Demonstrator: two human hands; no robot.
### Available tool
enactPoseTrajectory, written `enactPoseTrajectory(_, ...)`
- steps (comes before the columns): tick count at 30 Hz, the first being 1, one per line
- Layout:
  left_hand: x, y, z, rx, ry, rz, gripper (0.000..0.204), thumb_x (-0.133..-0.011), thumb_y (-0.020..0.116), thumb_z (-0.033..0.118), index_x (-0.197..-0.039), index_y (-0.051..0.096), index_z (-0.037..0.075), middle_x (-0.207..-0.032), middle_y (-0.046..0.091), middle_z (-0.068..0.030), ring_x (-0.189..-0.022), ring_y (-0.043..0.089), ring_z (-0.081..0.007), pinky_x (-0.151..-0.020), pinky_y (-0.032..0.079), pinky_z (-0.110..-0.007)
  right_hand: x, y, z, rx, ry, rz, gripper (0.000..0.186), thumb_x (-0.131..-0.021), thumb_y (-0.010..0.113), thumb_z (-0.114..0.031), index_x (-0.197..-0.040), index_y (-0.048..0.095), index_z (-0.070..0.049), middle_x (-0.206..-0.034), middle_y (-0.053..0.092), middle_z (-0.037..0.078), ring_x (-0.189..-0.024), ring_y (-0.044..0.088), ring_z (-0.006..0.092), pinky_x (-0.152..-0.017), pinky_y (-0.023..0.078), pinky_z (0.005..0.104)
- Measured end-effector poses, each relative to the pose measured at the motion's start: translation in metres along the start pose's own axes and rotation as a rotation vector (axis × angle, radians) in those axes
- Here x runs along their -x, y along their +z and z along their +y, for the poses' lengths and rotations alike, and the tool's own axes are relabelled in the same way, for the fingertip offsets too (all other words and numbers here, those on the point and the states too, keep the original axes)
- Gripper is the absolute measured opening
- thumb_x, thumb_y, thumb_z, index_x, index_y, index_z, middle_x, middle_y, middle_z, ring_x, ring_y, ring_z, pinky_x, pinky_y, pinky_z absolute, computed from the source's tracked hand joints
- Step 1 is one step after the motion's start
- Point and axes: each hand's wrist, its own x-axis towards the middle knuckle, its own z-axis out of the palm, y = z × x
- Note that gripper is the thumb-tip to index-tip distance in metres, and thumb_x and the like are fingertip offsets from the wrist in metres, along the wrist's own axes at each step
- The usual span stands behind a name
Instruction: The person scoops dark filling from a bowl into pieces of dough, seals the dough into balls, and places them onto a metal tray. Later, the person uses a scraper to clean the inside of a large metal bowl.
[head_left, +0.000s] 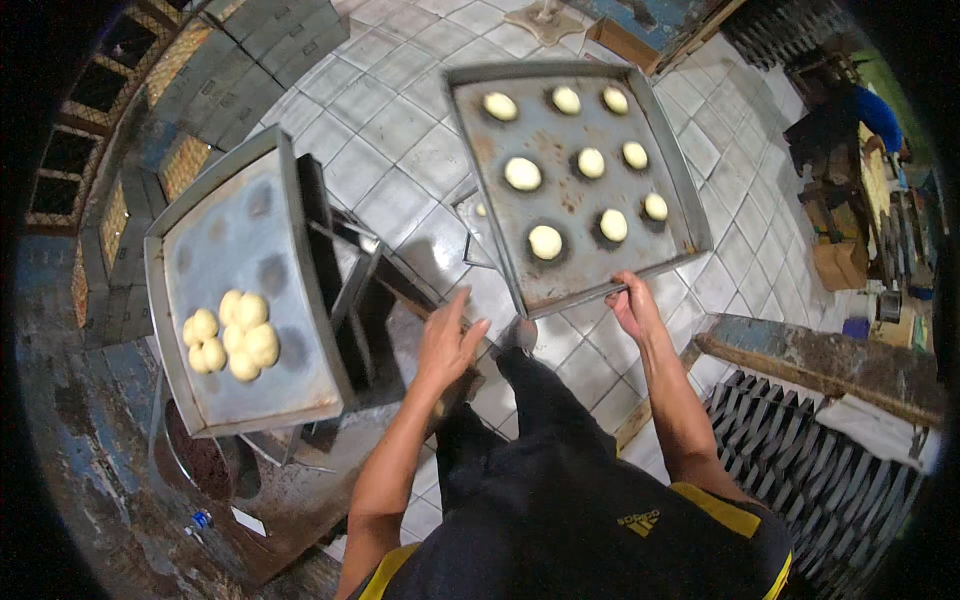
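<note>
My right hand [632, 305] grips the near edge of a worn metal tray [550, 190], tilted over the tiled floor and bearing several separate pale dough balls [590, 163]. My left hand [448, 340] has its fingers apart and holds nothing, between that tray and a second metal tray [208, 410] on the left. The second tray rests on a dark metal stand [350, 290] and carries two clusters of dough balls [250, 335] on its nearer part. Part of another tray [478, 250] shows beneath the one I hold, largely hidden by it.
Stacked metal tins [240, 70] line the upper left. A pan of dark crumbs [200, 470] is at lower left. A person in blue sleeves [875, 120] bends over a table at far right. Dark slatted metal pieces [770, 450] lie at lower right, beside a wooden ledge [800, 355].
</note>
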Motion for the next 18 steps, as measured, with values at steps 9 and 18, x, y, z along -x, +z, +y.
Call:
enactPoseTrajectory(9,-0.028,0.041,-0.06,-0.583,-0.053,-0.055,0.068,-0.096,0.057,0.054,-0.14,0.053,0.003,-0.137,0.058,-0.0194,-0.134,0.047,-0.0368,-0.115,0.026,-0.053,-0.237,-0.117,0.175,-0.387,0.193,0.337,0.012,-0.088,0.066,-0.014,-0.093,0.057,-0.008,-0.085,0.055,0.005,-0.071,0.052,0.0187,-0.067,0.047,0.0331)
enactPoseTrajectory(18,-0.05,0.056,-0.045,-0.715,-0.246,-0.2,0.083,-0.09,0.05,0.072,-0.14,0.055,0.006,-0.134,0.062,-0.0113,-0.134,0.047,-0.0325,-0.113,0.023,-0.052,-0.368,-0.064,0.323,-0.472,0.246,0.501,0.021,-0.09,0.068,-0.013,-0.106,0.055,-0.008,-0.099,0.058,0.008,-0.083,0.055,0.0221,-0.07,0.051,0.0364)
